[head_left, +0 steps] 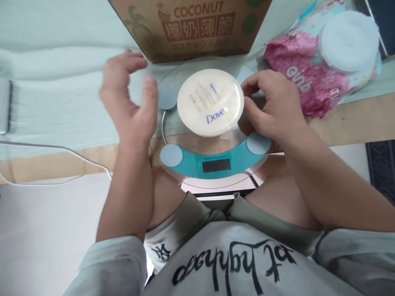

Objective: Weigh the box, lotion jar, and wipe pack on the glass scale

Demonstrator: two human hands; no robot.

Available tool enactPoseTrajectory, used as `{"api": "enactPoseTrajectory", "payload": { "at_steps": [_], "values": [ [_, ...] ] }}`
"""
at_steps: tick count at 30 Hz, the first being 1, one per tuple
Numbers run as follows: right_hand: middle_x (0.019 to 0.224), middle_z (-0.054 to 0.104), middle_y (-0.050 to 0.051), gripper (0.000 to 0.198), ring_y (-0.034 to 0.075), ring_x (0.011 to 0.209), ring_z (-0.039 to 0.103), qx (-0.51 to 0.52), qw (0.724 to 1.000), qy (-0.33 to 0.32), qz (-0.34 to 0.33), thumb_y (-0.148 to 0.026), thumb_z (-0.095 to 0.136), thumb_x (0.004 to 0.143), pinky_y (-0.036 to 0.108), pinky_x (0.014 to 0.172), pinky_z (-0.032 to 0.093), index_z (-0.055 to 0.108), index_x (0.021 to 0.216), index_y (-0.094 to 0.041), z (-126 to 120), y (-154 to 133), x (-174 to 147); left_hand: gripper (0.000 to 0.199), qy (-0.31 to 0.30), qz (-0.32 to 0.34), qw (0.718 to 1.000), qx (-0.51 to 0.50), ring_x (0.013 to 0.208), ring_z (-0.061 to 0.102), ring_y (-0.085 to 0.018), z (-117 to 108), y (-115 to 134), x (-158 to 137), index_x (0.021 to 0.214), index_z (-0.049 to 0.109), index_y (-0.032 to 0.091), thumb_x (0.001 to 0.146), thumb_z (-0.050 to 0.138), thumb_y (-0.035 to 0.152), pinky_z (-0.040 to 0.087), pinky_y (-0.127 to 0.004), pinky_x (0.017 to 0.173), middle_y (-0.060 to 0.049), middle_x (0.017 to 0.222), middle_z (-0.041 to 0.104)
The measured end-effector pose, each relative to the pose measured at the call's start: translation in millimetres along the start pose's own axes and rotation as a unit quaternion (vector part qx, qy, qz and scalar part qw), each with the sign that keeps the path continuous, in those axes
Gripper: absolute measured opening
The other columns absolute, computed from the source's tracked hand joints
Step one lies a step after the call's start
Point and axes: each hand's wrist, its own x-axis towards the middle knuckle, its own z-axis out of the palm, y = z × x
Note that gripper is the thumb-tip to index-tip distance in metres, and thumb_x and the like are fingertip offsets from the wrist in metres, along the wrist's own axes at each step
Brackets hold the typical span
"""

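Observation:
A round cream-coloured Dove tub [197,94] sits on a round glass scale [212,166] with a teal front band and a dark display. At the tub's right edge, the thumb and fingers of my right hand [273,102] are bent and touch its side. My left hand [128,96] hovers left of the tub, apart from it, with thumb and fingers spread and nothing between them. The scale's front edge reaches past the table edge above my lap.
Behind the scale stands a cardboard box [197,24] marked COCONUT. A pink wipes pack [308,74] with a white lid lies at the right. A white cable [70,150] runs along the left table edge. A dark-edged object is at the far upper right.

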Motion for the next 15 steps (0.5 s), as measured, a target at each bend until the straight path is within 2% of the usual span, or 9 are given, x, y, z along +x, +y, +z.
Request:
{"api": "enactPoseTrajectory", "payload": {
  "at_steps": [2,3,6,8,9,11,12,14,15],
  "values": [
    [0.117,0.07,0.01,0.039,0.019,0.107,0.064,0.012,1.0,0.0,0.01,-0.048,0.06,0.098,0.042,0.102,0.056,0.069,0.126,-0.024,-1.0,-2.6,0.2,0.071,0.037,0.057,0.996,-0.05,0.144,0.063,-0.025,-3.5,20.3,-3.8,0.128,0.062,0.025,0.105,0.037,0.087,0.051,-0.052,0.138,-0.008,0.131,0.069],
    [0.118,0.07,0.01,0.04,0.019,0.108,0.064,0.018,1.0,-0.001,0.014,-0.048,0.06,0.097,0.042,0.103,0.056,0.068,0.13,-0.024,-1.3,-3.5,0.0,0.068,0.019,0.087,0.993,-0.073,0.145,0.062,-0.025,-4.0,31.3,-5.4,0.132,0.06,0.025,0.105,0.042,0.085,0.054,-0.053,0.135,-0.008,0.134,0.068],
    [0.119,0.069,0.01,0.044,0.019,0.109,0.065,0.031,0.999,-0.002,0.026,-0.047,0.061,0.098,0.043,0.108,0.056,0.063,0.136,-0.024,-1.8,-4.5,-1.1,0.084,-0.134,0.122,0.979,-0.088,0.157,0.056,-0.033,-0.5,60.3,-8.8,0.148,0.054,0.027,0.094,0.058,0.092,0.051,-0.057,0.137,-0.012,0.155,0.063],
    [0.118,0.069,0.01,0.045,0.019,0.109,0.065,0.036,0.999,-0.005,0.03,-0.047,0.063,0.098,0.043,0.108,0.057,0.061,0.136,-0.024,-2.0,-4.9,-2.0,0.098,-0.203,0.08,0.974,-0.066,0.159,0.054,-0.037,4.6,71.4,-11.1,0.15,0.053,0.03,0.081,0.069,0.098,0.049,-0.058,0.14,-0.013,0.158,0.062],
    [0.118,0.068,0.01,0.045,0.019,0.109,0.065,0.038,0.999,-0.007,0.032,-0.046,0.063,0.098,0.044,0.109,0.057,0.061,0.137,-0.024,-2.2,-5.3,-2.4,0.1,-0.209,0.052,0.974,-0.064,0.157,0.056,-0.037,7.5,73.3,-12.3,0.149,0.053,0.032,0.077,0.073,0.099,0.049,-0.058,0.139,-0.012,0.156,0.063],
    [0.117,0.068,0.009,0.044,0.019,0.109,0.065,0.041,0.998,-0.008,0.036,-0.044,0.065,0.097,0.044,0.109,0.057,0.061,0.136,-0.024,-2.6,-6.9,-2.6,0.098,-0.169,0.043,0.981,-0.085,0.151,0.061,-0.036,13.2,66.8,-13.5,0.147,0.052,0.032,0.077,0.078,0.096,0.053,-0.055,0.136,-0.012,0.152,0.063],
    [0.117,0.068,0.009,0.043,0.019,0.109,0.065,0.041,0.998,-0.006,0.038,-0.042,0.065,0.096,0.043,0.11,0.057,0.061,0.136,-0.024,-2.8,-7.9,-2.6,0.1,-0.139,0.06,0.984,-0.095,0.15,0.061,-0.035,15.4,57.0,-12.5,0.149,0.05,0.031,0.078,0.079,0.095,0.053,-0.054,0.135,-0.011,0.152,0.061],
    [0.116,0.068,0.008,0.043,0.018,0.109,0.065,0.04,0.998,-0.002,0.044,-0.04,0.065,0.095,0.041,0.109,0.057,0.062,0.135,-0.024,-2.9,-9.7,-2.6,0.116,-0.081,0.126,0.984,-0.093,0.152,0.058,-0.035,16.3,22.4,-5.0,0.154,0.04,0.029,0.073,0.076,0.104,0.053,-0.053,0.134,-0.011,0.154,0.052],
    [0.116,0.069,0.008,0.043,0.018,0.108,0.065,0.04,0.998,0.0,0.045,-0.039,0.065,0.095,0.041,0.109,0.057,0.062,0.135,-0.024,-2.8,-10.3,-2.5,0.134,-0.059,0.162,0.982,-0.08,0.155,0.053,-0.037,14.1,-1.6,1.5,0.158,0.032,0.027,0.063,0.07,0.113,0.05,-0.054,0.136,-0.012,0.156,0.045]
  ]
}}
